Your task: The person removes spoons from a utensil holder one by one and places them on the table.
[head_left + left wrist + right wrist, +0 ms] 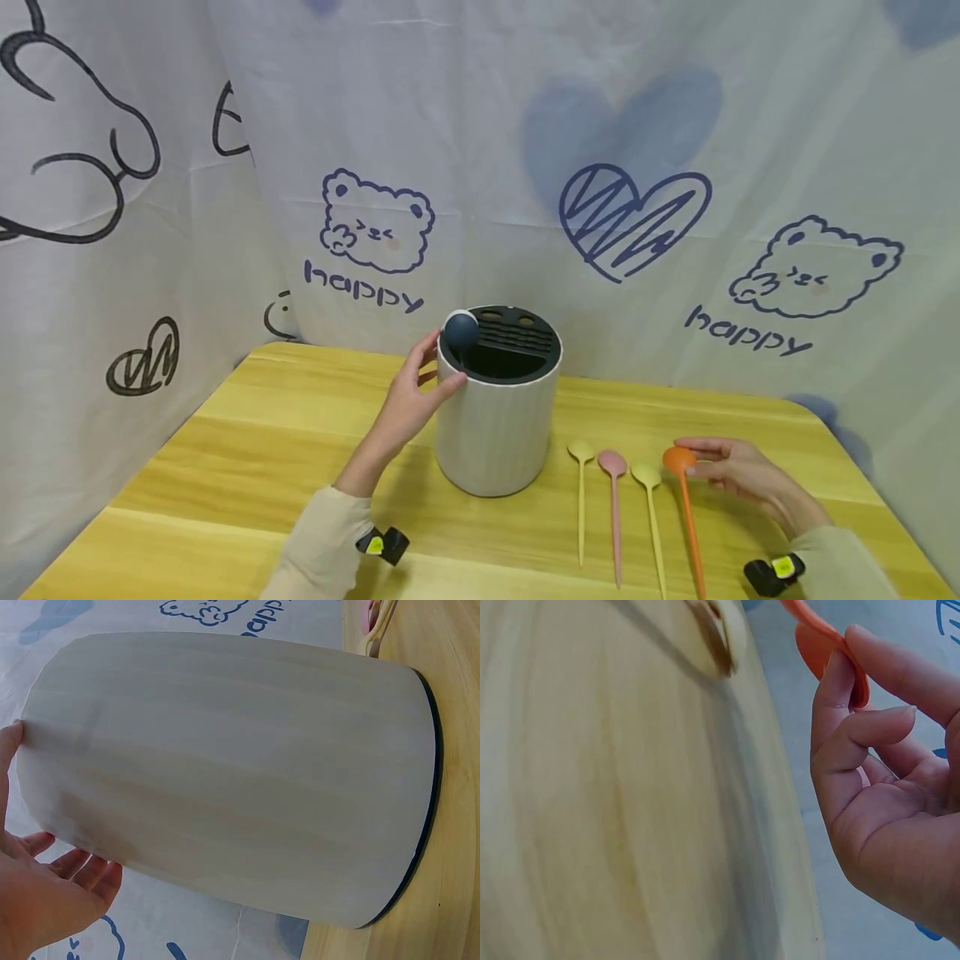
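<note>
A white round utensil holder point(495, 442) with a black slotted top stands upright on the wooden table. My left hand point(408, 396) grips its upper left side, thumb toward the front and fingers round the far side; in the left wrist view the fingertips touch the white wall. A dark blue spoon point(461, 331) stands in the holder, only its round head clearly showing. On the right, my right hand point(738, 475) pinches the head of an orange spoon point(688, 517) between thumb and fingers. To its left lie a pink spoon point(614, 500) and two yellow spoons, the nearer one point(651, 508) beside the orange.
The other yellow spoon point(581, 492) lies closest to the holder. A white curtain point(480, 125) with blue drawings hangs along the back edge of the wooden table point(247, 467) and on the left side.
</note>
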{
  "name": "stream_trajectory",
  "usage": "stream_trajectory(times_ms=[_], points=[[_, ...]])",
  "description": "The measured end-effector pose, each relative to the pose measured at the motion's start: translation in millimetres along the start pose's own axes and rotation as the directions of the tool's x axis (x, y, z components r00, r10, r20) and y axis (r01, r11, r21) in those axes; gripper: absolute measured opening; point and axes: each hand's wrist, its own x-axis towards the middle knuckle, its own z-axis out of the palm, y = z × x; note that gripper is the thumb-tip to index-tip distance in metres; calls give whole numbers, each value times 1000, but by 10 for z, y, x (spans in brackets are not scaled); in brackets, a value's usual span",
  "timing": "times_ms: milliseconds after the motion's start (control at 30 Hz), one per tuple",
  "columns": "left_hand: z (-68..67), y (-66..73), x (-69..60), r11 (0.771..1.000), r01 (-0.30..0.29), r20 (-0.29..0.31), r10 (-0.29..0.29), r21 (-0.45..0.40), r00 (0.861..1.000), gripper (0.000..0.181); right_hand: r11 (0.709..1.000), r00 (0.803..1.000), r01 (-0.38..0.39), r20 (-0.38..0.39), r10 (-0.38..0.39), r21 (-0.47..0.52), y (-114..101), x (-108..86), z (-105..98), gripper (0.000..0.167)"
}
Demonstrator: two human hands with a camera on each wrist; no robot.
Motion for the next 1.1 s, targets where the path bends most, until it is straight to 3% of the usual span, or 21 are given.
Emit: stream_trajectory(times_ms=[200,467,1100], points=[[-1,-12,-19,1000,-5,-6,5,5,1000,74,999,1000,-28,1,28,41,67,5,9,50],[11,-29,-35,1000,2,2,-2,8,1000,75,996,994,-92,-55,91,-12,161,-19,23,57],[12,-17,-2,1000,-4,-7,4,18,1000,72,994,991,-103,-87,100,-31,209,31,29,54]])
